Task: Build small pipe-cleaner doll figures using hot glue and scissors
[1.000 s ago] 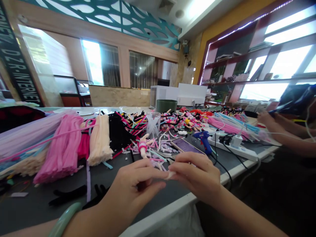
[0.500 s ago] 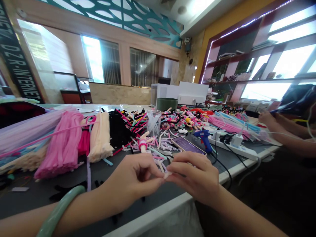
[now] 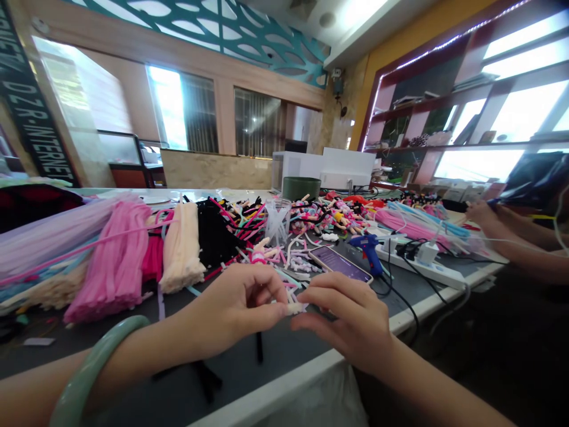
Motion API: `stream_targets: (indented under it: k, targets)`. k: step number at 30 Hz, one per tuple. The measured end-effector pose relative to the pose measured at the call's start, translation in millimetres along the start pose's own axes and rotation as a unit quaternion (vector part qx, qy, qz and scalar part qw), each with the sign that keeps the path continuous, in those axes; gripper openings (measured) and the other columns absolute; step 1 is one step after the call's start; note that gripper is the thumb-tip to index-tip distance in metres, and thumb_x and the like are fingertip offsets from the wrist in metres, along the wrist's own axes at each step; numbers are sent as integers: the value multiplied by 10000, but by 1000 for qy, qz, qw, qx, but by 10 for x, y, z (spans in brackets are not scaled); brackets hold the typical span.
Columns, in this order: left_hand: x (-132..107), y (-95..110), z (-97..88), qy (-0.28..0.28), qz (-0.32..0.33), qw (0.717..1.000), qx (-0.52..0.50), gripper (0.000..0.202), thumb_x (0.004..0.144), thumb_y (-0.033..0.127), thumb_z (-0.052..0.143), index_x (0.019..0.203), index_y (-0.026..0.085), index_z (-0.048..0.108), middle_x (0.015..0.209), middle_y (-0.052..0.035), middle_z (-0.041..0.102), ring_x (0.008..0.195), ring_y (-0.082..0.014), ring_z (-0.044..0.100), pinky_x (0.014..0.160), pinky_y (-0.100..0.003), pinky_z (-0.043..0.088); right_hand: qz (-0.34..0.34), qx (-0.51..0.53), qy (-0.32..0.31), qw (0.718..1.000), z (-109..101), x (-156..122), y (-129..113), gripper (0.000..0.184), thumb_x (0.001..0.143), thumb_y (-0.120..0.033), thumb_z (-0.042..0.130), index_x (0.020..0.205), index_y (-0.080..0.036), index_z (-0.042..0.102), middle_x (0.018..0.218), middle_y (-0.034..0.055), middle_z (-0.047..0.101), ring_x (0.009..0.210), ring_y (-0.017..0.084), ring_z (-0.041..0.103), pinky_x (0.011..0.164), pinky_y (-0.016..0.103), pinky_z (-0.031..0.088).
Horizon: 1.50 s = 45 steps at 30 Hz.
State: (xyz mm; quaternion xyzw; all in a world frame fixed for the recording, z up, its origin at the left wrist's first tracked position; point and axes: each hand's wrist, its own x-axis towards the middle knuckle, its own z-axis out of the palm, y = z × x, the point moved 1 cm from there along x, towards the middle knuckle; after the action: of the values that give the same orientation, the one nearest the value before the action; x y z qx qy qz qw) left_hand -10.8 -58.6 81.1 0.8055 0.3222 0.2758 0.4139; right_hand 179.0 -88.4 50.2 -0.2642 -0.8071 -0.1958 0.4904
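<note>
A short cream piece of fuzzy pipe cleaner (image 3: 294,309) is pinched between the thumb and fingertips of my left hand (image 3: 246,299), above the table's front edge. Close to its free end is my right hand (image 3: 351,317), thumb and fingers a little apart around the tip. Whether they touch it I cannot tell. Behind my left fingers lies a pink and cream figure (image 3: 258,254), partly hidden. Cut pipe cleaner pieces (image 3: 297,261) are strewn behind both hands. A green bangle (image 3: 104,356) circles my left wrist.
Bundles of pink stems (image 3: 111,255) and cream stems (image 3: 181,249) lie left. A phone (image 3: 340,264), a blue glue gun (image 3: 368,252) and a white power strip (image 3: 438,273) with cables are right. A clear cup (image 3: 278,222) stands mid-table. Another person's arm (image 3: 511,240) rests far right.
My right thumb and fingers have parted from their pinch at the piece's tip. The left hand has shifted slightly up and left, showing more of the piece.
</note>
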Motion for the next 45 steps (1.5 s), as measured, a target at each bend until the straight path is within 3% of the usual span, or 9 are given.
stream_targets:
  k: [7,14,21,27,34,45]
  targets:
    - [54,-84,82,-8,-56,991,-118,171,790,309,565,726,157,519,447,99,345,380,-40,284,390,-175,182,30,31,-14,999,5,18,29,190,780,-315,677,897,-171,633,808,32,659,668,104,605,564,205,469]
    - [79,-119,204,10,-100,976,-194,228,825,361,506,701,177,453,352,114,318,348,-45,228,411,-178,221,125,75,-56,988,80,2,76,245,775,-376,668,908,-176,623,849,30,627,535,71,502,530,209,448]
    - [75,-227,292,-2,-108,960,-258,208,879,352,418,752,187,431,368,111,331,354,-55,192,397,-184,188,192,136,-105,966,160,-39,86,235,756,-354,692,888,-176,616,833,9,595,549,69,501,550,212,439]
    - [77,-242,282,16,-102,972,-211,275,824,384,533,677,177,427,390,106,346,371,-46,258,414,-179,234,244,165,-128,947,185,-29,73,146,809,-319,636,856,-181,648,751,0,595,558,82,489,525,210,411]
    - [123,-392,265,-23,-109,973,-201,236,795,394,560,751,168,508,371,103,376,346,-54,298,393,-180,211,272,168,-150,935,186,-25,133,179,831,-320,605,727,-179,644,663,-9,597,572,94,493,527,217,382]
    - [130,-395,213,-12,-99,983,-157,255,744,403,619,705,162,545,459,81,414,380,-49,354,384,-166,239,306,184,-153,921,239,-15,112,127,815,-293,618,748,-189,646,671,-9,601,573,102,497,533,225,375]
